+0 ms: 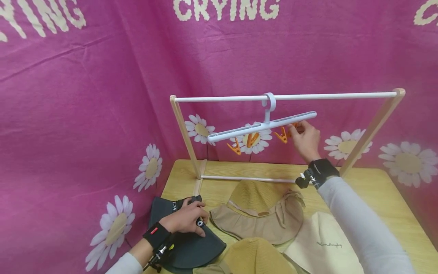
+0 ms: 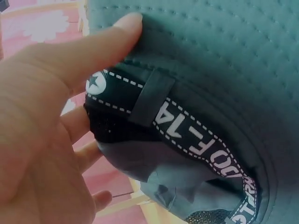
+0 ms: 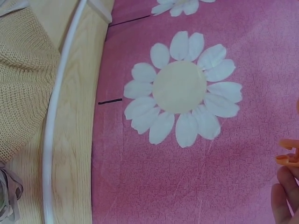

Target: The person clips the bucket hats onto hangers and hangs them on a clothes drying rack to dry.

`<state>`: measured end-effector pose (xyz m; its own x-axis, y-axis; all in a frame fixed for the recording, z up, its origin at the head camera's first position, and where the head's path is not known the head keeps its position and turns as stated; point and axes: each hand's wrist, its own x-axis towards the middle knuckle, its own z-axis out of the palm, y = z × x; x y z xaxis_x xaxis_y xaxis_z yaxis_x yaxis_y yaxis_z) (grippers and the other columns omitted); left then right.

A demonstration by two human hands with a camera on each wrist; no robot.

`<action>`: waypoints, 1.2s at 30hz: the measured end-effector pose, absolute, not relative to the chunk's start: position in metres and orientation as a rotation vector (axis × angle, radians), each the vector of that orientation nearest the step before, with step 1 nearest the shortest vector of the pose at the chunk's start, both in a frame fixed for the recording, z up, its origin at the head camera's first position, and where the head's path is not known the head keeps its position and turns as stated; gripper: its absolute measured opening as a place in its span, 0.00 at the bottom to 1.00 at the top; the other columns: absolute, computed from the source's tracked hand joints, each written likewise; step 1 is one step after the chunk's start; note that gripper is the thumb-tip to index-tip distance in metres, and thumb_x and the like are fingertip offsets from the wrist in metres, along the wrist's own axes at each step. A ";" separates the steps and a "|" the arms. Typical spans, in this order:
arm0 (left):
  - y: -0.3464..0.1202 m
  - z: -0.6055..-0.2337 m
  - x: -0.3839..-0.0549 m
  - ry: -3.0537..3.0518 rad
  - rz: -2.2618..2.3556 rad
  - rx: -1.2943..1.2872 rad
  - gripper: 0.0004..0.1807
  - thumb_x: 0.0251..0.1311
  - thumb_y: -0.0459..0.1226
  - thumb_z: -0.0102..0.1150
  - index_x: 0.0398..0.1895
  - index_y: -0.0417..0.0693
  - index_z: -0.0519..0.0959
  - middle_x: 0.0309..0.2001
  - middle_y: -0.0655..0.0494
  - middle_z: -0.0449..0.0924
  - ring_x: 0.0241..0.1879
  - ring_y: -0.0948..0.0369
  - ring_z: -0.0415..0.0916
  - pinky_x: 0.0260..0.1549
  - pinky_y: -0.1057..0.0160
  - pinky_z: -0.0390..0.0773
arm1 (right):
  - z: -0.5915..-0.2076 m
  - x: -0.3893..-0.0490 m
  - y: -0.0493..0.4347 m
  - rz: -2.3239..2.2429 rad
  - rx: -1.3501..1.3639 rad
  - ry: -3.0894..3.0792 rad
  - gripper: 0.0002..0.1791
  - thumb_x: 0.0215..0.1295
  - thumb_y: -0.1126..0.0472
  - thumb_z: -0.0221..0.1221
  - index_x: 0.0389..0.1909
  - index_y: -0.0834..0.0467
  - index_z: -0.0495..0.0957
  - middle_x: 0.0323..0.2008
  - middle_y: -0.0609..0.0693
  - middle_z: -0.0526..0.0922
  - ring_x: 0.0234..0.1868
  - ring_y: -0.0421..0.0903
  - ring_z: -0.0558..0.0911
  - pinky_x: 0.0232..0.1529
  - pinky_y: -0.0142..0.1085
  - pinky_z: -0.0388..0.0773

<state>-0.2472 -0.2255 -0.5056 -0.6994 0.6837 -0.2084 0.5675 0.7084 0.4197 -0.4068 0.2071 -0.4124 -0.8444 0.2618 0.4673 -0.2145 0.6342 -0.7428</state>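
Observation:
A white clip hanger (image 1: 239, 131) hangs by its hook on the rack's top rail, its right end tilted up. Several orange clips (image 1: 253, 139) dangle below it. At the right end, my right hand (image 1: 307, 140) pinches an orange clip (image 3: 288, 159), partly covered by the fingers. Low on the left, my left hand (image 1: 187, 217) grips a dark wide-brimmed sun hat (image 1: 191, 247). In the left wrist view, the thumb (image 2: 112, 42) presses on the brim, with the other fingers behind the crown. A lettered black band (image 2: 191, 144) runs inside the hat.
The wood-and-white rack (image 1: 369, 133) stands at the back of the wooden table (image 1: 362, 182). A tan knit hat with a fabric brim (image 1: 253, 224), a second tan knit hat (image 1: 256, 258) and a cream hat (image 1: 321, 243) lie in front. Pink cloth (image 1: 102, 95) hangs behind and left.

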 end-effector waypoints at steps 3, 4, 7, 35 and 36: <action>-0.225 -0.505 -0.248 2.573 0.475 0.999 0.19 0.52 0.45 0.81 0.25 0.59 0.74 0.29 0.73 0.74 0.50 0.62 0.74 0.63 0.42 0.60 | -0.413 -0.407 0.210 1.148 -0.033 -2.302 0.20 0.75 0.49 0.62 0.40 0.64 0.83 0.39 0.64 0.90 0.42 0.59 0.85 0.47 0.42 0.69; -0.225 -0.504 -0.248 2.579 0.481 1.007 0.19 0.54 0.44 0.80 0.25 0.58 0.73 0.28 0.72 0.70 0.44 0.64 0.71 0.58 0.47 0.61 | -0.413 -0.407 0.210 1.150 -0.031 -2.303 0.20 0.75 0.49 0.62 0.40 0.64 0.83 0.39 0.63 0.90 0.42 0.59 0.85 0.47 0.42 0.69; -0.224 -0.499 -0.250 2.617 0.498 1.055 0.20 0.59 0.42 0.77 0.27 0.56 0.70 0.26 0.68 0.63 0.35 0.66 0.62 0.49 0.52 0.57 | -0.413 -0.405 0.211 1.157 -0.032 -2.306 0.20 0.75 0.48 0.62 0.41 0.64 0.83 0.39 0.64 0.90 0.42 0.58 0.86 0.47 0.42 0.69; -0.189 -0.440 -0.303 3.077 0.777 1.288 0.17 0.73 0.36 0.62 0.63 0.49 0.83 0.43 0.55 0.80 0.46 0.56 0.77 0.64 0.39 0.65 | -0.412 -0.385 0.211 1.166 -0.028 -2.233 0.18 0.73 0.51 0.65 0.36 0.65 0.82 0.34 0.61 0.90 0.28 0.22 0.73 0.37 0.30 0.67; -0.186 -0.439 -0.304 3.072 0.786 1.294 0.17 0.73 0.36 0.62 0.63 0.49 0.83 0.42 0.55 0.79 0.45 0.56 0.77 0.64 0.39 0.65 | -0.412 -0.385 0.211 1.164 -0.028 -2.231 0.18 0.73 0.52 0.66 0.35 0.65 0.82 0.34 0.61 0.90 0.28 0.24 0.74 0.37 0.31 0.67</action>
